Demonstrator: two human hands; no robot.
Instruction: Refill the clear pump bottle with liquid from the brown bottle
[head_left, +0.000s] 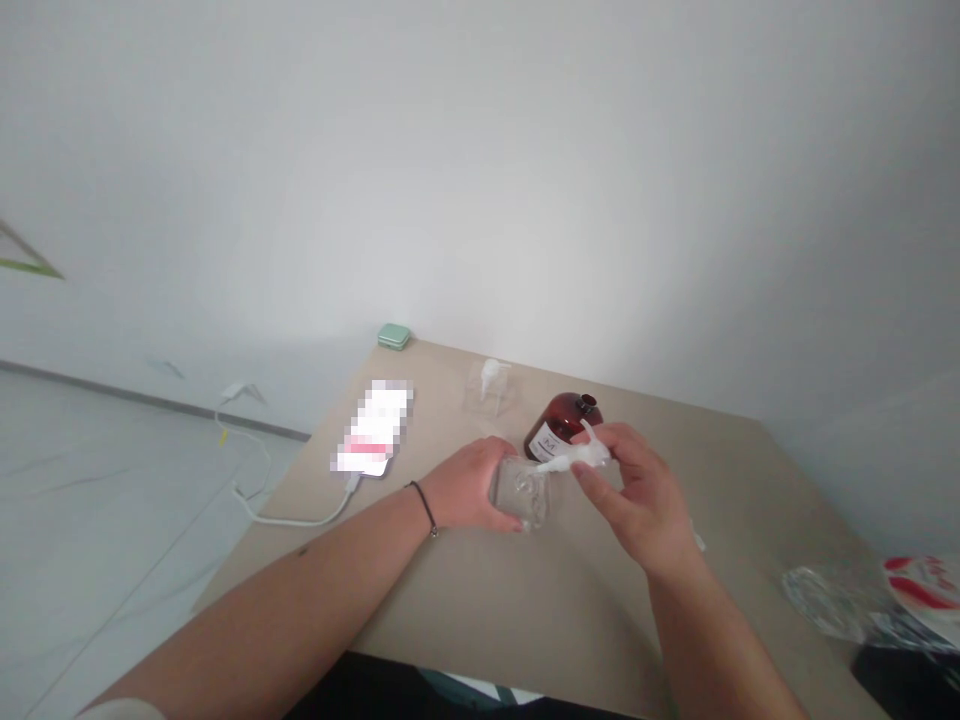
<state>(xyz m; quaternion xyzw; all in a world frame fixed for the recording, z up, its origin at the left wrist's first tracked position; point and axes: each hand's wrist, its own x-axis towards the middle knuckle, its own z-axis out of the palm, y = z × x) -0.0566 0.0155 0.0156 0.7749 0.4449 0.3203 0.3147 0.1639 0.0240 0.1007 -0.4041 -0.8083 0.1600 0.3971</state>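
Observation:
My left hand (471,484) is closed around a small clear bottle (520,492), held above the beige table (570,610). My right hand (634,492) pinches a white pump top (579,455) just to the right of the bottle's mouth, its stem pointing toward the opening. A dark red-brown bottle (562,424) with a pale label stands on the table right behind both hands.
A second clear bottle with a white pump (490,386) stands farther back. A phone (373,428) lies at the left with a white cable (292,515) trailing off the table edge. A small green case (394,336) sits at the far corner. Crumpled plastic wrapping (862,600) lies at the right edge.

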